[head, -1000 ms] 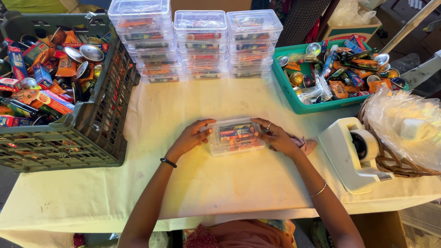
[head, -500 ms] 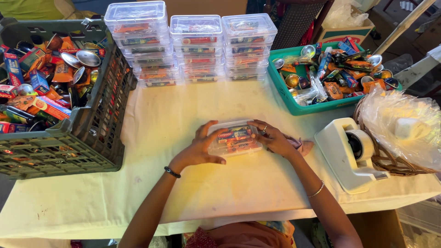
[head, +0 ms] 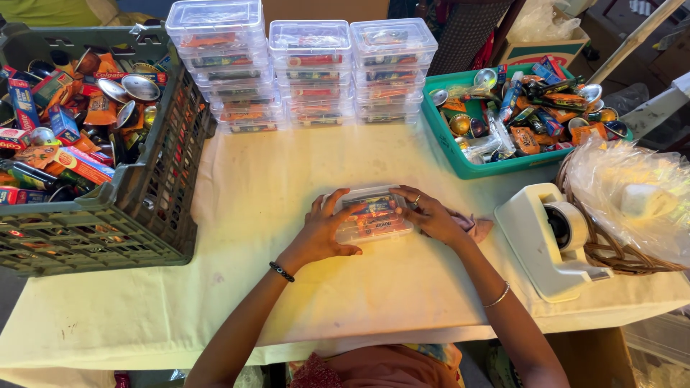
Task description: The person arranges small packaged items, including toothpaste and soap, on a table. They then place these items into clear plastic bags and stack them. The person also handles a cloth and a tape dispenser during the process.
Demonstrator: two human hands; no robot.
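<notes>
A small clear plastic box (head: 372,215) with colourful packets inside lies on the pale yellow tablecloth (head: 251,187) in front of me. My left hand (head: 323,230) presses on its left end, fingers spread over the lid. My right hand (head: 430,214) covers its right end, fingers curled on the lid edge. A black band is on my left wrist and a thin bangle on my right. A pink cloth (head: 474,226) lies just right of my right hand.
Three stacks of filled clear boxes (head: 309,72) stand at the back. A dark grey crate (head: 144,194) of packets and metal spoons sits left. A green tray (head: 467,162) of mixed items is back right, a white tape dispenser (head: 546,237) and a wicker basket with plastic bag (head: 632,201) right.
Both hands stay on the clear box; my fingers have shifted slightly over its lid. The view has tilted a little.
</notes>
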